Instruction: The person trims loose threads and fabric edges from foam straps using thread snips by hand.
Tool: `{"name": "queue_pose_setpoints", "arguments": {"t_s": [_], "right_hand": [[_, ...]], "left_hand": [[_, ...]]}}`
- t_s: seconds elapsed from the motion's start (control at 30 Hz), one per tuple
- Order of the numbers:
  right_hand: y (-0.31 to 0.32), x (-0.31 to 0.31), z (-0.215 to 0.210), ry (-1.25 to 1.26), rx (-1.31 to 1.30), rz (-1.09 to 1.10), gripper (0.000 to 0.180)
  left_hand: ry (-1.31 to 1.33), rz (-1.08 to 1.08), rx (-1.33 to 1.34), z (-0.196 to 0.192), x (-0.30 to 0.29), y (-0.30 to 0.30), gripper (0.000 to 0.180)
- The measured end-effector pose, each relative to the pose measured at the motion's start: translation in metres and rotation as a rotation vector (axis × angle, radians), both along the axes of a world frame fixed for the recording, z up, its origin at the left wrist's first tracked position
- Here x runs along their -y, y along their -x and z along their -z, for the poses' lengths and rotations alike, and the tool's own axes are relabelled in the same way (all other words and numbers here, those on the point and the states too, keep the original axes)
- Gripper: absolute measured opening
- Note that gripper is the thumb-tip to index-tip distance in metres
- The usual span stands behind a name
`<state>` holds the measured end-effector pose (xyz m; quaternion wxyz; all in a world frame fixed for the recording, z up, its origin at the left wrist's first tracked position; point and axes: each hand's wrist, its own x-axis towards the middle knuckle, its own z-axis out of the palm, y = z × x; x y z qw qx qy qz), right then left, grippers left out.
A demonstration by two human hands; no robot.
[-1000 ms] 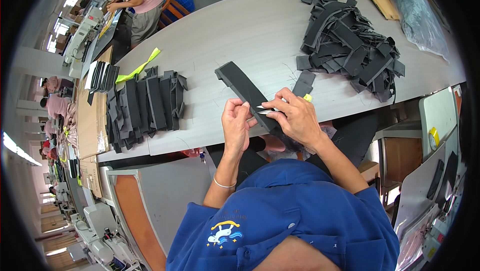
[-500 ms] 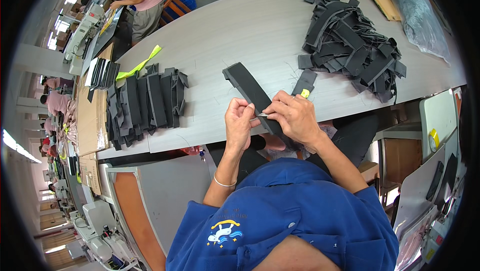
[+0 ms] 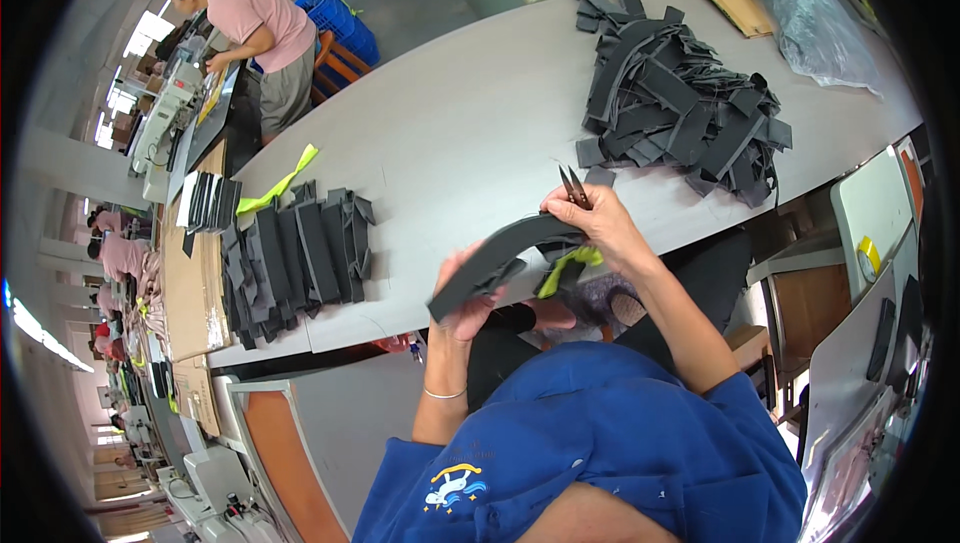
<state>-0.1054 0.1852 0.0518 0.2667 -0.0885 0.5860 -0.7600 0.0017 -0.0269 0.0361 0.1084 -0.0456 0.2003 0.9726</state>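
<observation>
Head view, dark strip (image 3: pixel 490 261): arched between my two hands, over the near edge of the table (image 3: pixel 430 93). I judge this to be a moment for handling and looking it over; a gentle bow shows the edges better than a hard fold.
Left hand (image 3: pixel 460 308): at the strip's lower end. The strip crosses in front and the hand is blurred, so I cannot tell whether these fingers clamp or merely support. A light, steady hold would keep that end from swinging.
Right hand (image 3: pixel 607 225): fingers wrapped round the snips (image 3: pixel 573 186), at the strip's upper end; thumb and fingertips should guide the cloth without loosening the tool.
Snip tips: pointing up, away from the strip; best left that way during handling, since a stray point could nick it.
Yellow-green piece (image 3: pixel 568 271): below my right hand, near the strip; whether it is attached I cannot tell. Keep it clear of the blades.
Heaped strips (image 3: pixel 680 103): on my right, well apart.
Lined-up strips (image 3: pixel 305 253): on my left, side by side.
</observation>
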Motion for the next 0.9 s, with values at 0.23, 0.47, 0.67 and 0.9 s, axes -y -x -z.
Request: {"name": "queue_pose_setpoints", "arguments": {"t_s": [0.23, 0.47, 0.67, 0.9], "right_hand": [[-0.022, 0.049, -0.016, 0.294, 0.023, 0.398, 0.015], [-0.03, 0.06, -0.015, 0.446, 0.06, 0.577, 0.013], [-0.034, 0.069, -0.006, 0.352, -0.039, 0.549, 0.012], [-0.031, 0.043, -0.015, 0.071, -0.26, 0.054, 0.032]], "left_hand": [[-0.078, -0.154, -0.16, -0.013, -0.021, 0.035, 0.111], [-0.385, -0.238, -0.059, -0.017, -0.029, 0.035, 0.108], [0.377, -0.233, -0.148, -0.016, -0.041, 0.028, 0.078], [0.559, -0.365, -0.031, -0.014, -0.025, 0.03, 0.052]]}}
